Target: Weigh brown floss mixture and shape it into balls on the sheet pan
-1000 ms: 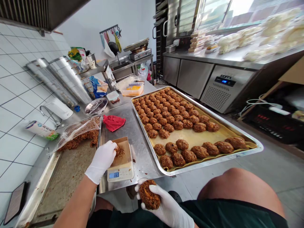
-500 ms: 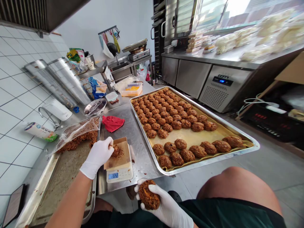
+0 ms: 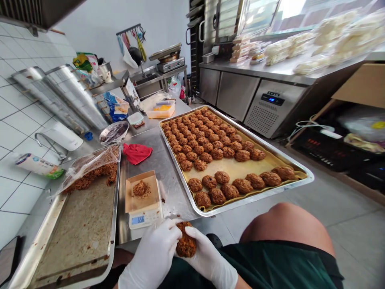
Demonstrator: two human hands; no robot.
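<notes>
From the steel counter's (image 3: 174, 190) near edge, the white-gloved left hand (image 3: 152, 253) is joining the white-gloved right hand (image 3: 207, 255), fingers clasping a brown oval lump (image 3: 185, 244) two-handed.

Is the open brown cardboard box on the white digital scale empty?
No, a rounded brown clump sits in the open brown cardboard box.

On the scale (image 3: 153, 213), at the front edge of the worktop (image 3: 173, 172), I read the digits 656; any decimal point was too small to tell. I could not make out the print on the white pack (image 3: 39, 165) by the left edge, the blue bag (image 3: 116, 107) farther along, or the blue digits on the refrigerator panel (image 3: 272, 99).
</notes>
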